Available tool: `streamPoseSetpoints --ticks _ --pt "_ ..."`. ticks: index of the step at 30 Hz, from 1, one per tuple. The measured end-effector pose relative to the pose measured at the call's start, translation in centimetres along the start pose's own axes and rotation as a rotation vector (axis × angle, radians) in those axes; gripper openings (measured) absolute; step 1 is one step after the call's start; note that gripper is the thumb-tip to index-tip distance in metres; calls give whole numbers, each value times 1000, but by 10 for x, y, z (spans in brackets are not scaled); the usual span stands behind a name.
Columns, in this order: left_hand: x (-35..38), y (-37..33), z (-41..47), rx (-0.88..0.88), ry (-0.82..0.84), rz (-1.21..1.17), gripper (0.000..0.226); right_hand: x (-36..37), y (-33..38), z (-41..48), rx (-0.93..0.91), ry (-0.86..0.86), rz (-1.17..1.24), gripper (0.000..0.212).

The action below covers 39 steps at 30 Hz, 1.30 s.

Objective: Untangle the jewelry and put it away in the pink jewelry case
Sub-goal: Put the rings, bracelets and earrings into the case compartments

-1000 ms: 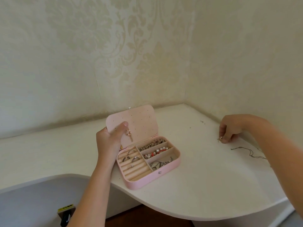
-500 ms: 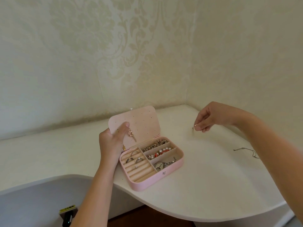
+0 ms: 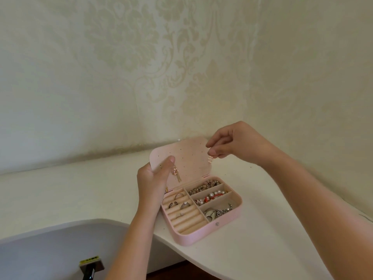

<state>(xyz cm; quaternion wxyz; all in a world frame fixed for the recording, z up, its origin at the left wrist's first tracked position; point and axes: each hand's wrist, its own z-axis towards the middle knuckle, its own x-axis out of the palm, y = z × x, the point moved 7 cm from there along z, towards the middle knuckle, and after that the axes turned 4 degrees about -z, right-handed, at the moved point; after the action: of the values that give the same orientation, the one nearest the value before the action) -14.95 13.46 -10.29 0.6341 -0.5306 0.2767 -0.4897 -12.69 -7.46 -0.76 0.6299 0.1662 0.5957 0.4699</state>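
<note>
The left hand (image 3: pixel 152 179) grips the open lid (image 3: pixel 191 151) of the case (image 3: pixel 194 237). The right hand (image 3: pixel 234 143) pinches a small earring (image 3: pixel 210 159) just in front of the lid.

- A home, a dressing corner by the look.
- Cream damask wallpaper (image 3: pixel 121 77) runs round the far corner of the room.
- A white, curved-edged tabletop (image 3: pixel 262 245) fits into that corner.
- An open pink jewelry case (image 3: pixel 203 236) sits near its front edge.
</note>
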Motion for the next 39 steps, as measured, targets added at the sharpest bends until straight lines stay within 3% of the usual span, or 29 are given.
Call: streamPoseSetpoints --ticks 10,15,19,26,32,35,39 --pt "-2 0 2 21 -10 -3 26 54 -7 19 12 -146 190 21" --pt "-3 0 2 42 -12 -14 36 55 -7 16 -9 -272 36 29" --pt "-2 0 2 43 -13 -23 31 58 -3 16 -29 -306 -79 34" --pt "-3 -1 4 59 -20 -26 34 61 3 13 -73 -337 -209 27" --pt "-2 -5 2 46 -20 -15 23 69 8 8 -136 -420 -330 17" --pt "-2 -7 1 39 -13 -28 18 71 10 7 -148 -399 -314 27" --pt "-2 -7 1 34 -5 -39 17 62 5 11 -109 -326 -226 26"
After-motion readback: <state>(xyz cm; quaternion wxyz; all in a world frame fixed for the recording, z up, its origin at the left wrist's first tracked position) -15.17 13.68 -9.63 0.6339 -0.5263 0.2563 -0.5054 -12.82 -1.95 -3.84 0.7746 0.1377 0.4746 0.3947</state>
